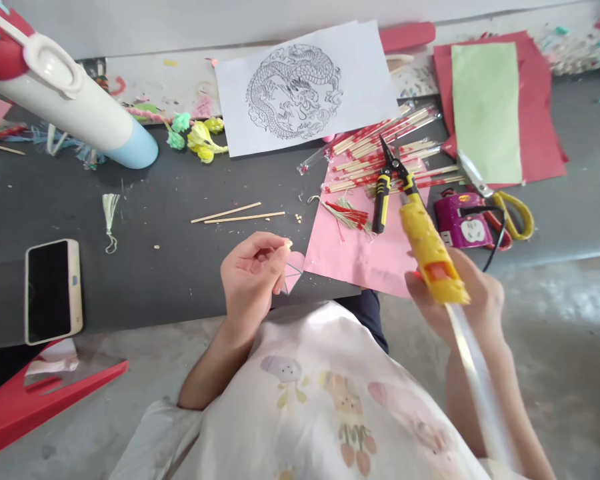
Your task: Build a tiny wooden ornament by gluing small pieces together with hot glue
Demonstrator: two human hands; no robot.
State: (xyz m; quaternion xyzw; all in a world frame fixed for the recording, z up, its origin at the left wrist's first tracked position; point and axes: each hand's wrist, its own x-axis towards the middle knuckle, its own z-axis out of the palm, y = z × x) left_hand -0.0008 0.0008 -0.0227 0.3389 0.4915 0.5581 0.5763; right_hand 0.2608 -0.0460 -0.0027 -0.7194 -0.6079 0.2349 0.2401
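Note:
My right hand (473, 293) is closed round a yellow hot glue gun (425, 243), from whose back end a long clear glue stick (473, 360) sticks out. My left hand (253, 273) pinches a tiny pale piece (289, 244) between thumb and fingertips; its exact kind is too small to tell. Partly hidden behind those fingers is a small pink paper piece with dark lines (293, 272). Two thin wooden sticks (245, 217) lie on the dark table just beyond, with small pale crumbs (299, 218) beside them.
Yellow-black pliers (381, 200), a tassel (347, 213) and wrapped sticks (380, 143) lie on pink paper (340, 253). Scissors (513, 217) and a purple power block (463, 223) sit right. A dragon print (295, 90), bottle (100, 113) and phone (53, 291) are also there.

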